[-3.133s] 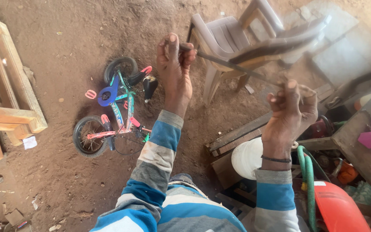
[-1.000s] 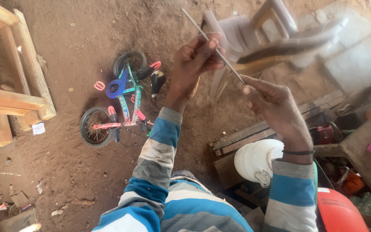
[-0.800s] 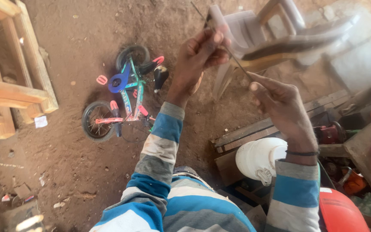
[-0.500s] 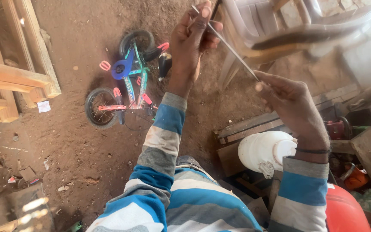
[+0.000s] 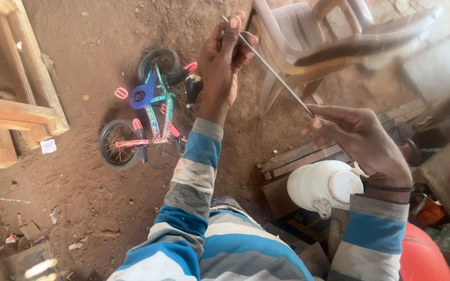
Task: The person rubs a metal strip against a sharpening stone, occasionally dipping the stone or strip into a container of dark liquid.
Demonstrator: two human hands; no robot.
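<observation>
Thin grey metal, a long rod, is stretched slantwise between both hands, above the dirt floor. The left hand has risen higher than a moment ago, fingers pinched narrow on the rod's upper end; the right hand grips the lower end between thumb and fingers. The rod now sits steeper. Below lie a small bicycle, a white jug, and a plastic chair.

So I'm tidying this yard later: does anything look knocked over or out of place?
Yes. A small children's bicycle lies flat on its side on the dirt floor, and a white jug lies tipped over by the planks.
</observation>
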